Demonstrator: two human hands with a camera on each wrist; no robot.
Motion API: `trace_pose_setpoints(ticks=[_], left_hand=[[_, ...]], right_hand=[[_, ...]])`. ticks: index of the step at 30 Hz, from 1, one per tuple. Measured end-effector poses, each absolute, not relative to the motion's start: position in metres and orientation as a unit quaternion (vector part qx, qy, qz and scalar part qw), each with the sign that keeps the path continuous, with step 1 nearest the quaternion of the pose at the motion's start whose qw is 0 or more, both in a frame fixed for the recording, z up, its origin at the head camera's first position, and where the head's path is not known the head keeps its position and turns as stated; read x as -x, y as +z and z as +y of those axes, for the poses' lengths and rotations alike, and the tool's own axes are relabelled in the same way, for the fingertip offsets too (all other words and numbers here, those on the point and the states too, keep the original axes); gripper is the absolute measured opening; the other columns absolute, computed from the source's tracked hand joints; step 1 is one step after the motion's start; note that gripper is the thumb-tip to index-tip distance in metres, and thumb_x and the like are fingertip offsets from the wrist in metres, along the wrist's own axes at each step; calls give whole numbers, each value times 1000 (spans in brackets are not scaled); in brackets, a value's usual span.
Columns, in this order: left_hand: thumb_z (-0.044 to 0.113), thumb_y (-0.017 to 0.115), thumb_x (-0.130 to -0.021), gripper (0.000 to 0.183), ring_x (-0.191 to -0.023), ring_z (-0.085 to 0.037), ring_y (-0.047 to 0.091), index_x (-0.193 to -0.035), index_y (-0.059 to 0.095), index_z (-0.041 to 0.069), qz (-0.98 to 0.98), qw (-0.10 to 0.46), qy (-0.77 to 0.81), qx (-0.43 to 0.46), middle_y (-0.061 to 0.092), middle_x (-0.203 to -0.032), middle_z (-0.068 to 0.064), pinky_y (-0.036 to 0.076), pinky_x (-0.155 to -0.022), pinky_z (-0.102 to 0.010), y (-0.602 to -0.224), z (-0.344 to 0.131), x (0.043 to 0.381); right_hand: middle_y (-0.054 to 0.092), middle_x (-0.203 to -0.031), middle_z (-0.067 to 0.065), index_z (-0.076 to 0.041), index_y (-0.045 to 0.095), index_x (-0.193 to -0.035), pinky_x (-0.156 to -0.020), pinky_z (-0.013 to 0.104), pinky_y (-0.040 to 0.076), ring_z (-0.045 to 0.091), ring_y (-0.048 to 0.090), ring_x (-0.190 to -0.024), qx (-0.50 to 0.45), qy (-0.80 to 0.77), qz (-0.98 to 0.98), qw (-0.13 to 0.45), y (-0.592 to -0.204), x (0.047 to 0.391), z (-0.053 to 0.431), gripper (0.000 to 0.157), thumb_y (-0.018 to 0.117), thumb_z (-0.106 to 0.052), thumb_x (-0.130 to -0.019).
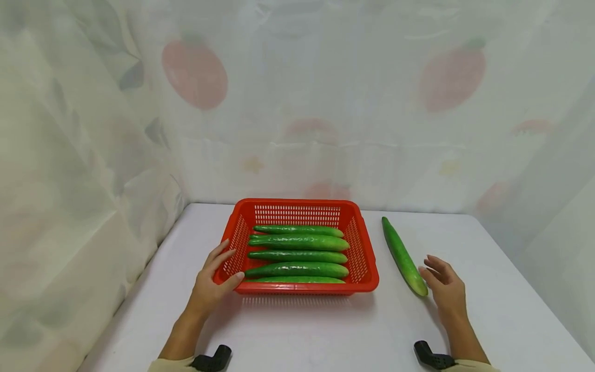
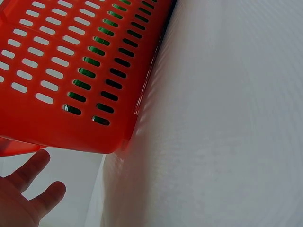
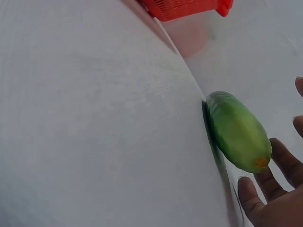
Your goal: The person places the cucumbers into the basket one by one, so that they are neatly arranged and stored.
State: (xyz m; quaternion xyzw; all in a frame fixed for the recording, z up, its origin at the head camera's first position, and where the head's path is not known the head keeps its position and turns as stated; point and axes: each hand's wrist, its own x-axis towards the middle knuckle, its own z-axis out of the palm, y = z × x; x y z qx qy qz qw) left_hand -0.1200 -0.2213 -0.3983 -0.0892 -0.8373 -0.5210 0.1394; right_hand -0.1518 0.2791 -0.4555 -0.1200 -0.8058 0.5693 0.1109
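A red perforated plastic basket (image 1: 297,288) sits on the table with several green cucumbers (image 1: 297,242) lying crosswise inside it. My left hand (image 1: 211,279) is at the basket's left front corner, fingers spread along the rim and thumb over the front edge; the left wrist view shows the basket's slotted side (image 2: 61,61) above the fingertips. One loose cucumber (image 1: 403,257) lies slantwise on the table to the right of the basket. Close beside its near end is my right hand (image 1: 447,289), fingers relaxed and slightly bent, with nothing gripped. In the right wrist view the cucumber's blunt end (image 3: 239,132) shows by the fingers.
The white table (image 1: 297,336) has its back edge just behind the basket. A pale curtain with fruit prints (image 1: 297,93) hangs behind and at both sides. Black wrist devices (image 1: 213,358) are strapped at both sleeves.
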Motion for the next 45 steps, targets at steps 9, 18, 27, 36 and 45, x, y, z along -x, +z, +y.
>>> trace_pose_setpoints(ticks=[9, 18, 27, 36, 45], left_hand=[[13, 75, -84, 54, -138, -23, 26, -133, 55, 3, -842, 145, -512, 87, 33, -152, -2, 28, -98, -14, -410, -229, 126], [16, 74, -84, 54, -139, -21, 26, -133, 56, 3, -835, 149, -521, 96, 33, -152, 0, 27, -99, -14, -418, -234, 127], [15, 75, -84, 53, -138, -21, 26, -132, 56, 4, -833, 153, -523, 97, 33, -151, 0, 28, -99, -14, -420, -234, 128], [13, 74, -84, 55, -138, -22, 27, -134, 55, 5, -834, 147, -524, 95, 32, -152, 0, 33, -96, -14, -417, -232, 129], [7, 71, -84, 51, -136, -33, 28, -132, 54, -2, -833, 135, -530, 89, 32, -151, -15, 37, -95, -17, -389, -218, 116]], right_hand=[[48, -138, 20, -8, 41, -145, -82, 13, 37, 35, 45, -125, 81, 527, -844, 63, -461, 153, 281, 62, 62, -38, -95], [52, -131, 24, -7, 44, -142, -82, 17, 39, 34, 52, -115, 63, 464, -880, 77, -475, 157, 277, 61, 67, -34, -92], [57, -125, 24, -5, 49, -137, -82, 28, 43, 35, 56, -109, 87, 437, -889, 104, -471, 156, 272, 53, 67, -27, -92], [55, -129, 23, -4, 52, -136, -93, 53, 36, 38, 49, -116, 134, 465, -867, 121, -469, 155, 270, 44, 60, -14, -94], [48, -137, 19, -6, 53, -137, -93, 44, 37, 33, 42, -119, 197, 527, -818, 119, -467, 151, 274, 42, 57, -19, -97]])
